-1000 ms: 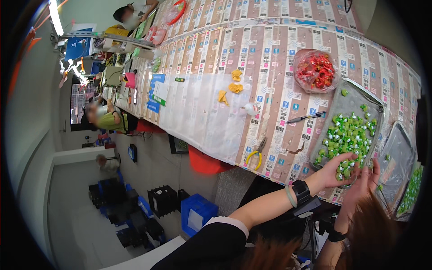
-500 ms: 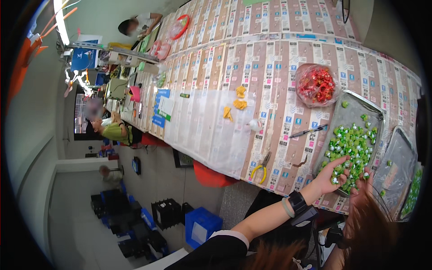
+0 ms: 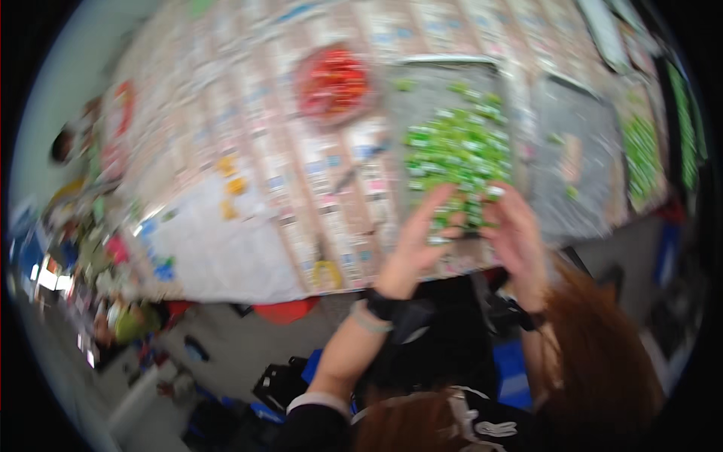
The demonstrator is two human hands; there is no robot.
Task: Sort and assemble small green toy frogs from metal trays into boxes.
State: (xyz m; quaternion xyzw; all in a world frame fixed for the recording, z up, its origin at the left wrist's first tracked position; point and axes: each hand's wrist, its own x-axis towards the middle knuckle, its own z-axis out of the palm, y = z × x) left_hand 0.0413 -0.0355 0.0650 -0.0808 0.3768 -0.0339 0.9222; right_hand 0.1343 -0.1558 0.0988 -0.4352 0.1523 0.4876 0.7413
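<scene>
Both my hands are at the near edge of a grey tray (image 3: 401, 113), smeared by motion. The tray holds a heap of small green-and-white bead-like pieces (image 3: 459, 143). My left hand (image 3: 418, 237) curls at the tray's near left corner, with a few green pieces among its bent fingers. Facing it, my right hand (image 3: 520, 233) curves in from the right, a green-and-white piece showing at its fingertips. More pieces lie between the two hands. Blur hides how firmly either hand grips and the pieces' exact shape.
A clear bag of red pieces (image 3: 335, 83) sits left of the tray, near a pen (image 3: 361, 166). Yellow-handled pliers (image 3: 326, 275) lie at the front edge. Several yellow pieces (image 3: 236, 185) rest by a white sheet (image 3: 218, 256). Rightward is a plastic-covered tray (image 3: 572, 151).
The view has swung right, so the trays now appear nearer the middle and more upright. Both hands remain at the tray's near end, and my right hand shows more fully.
</scene>
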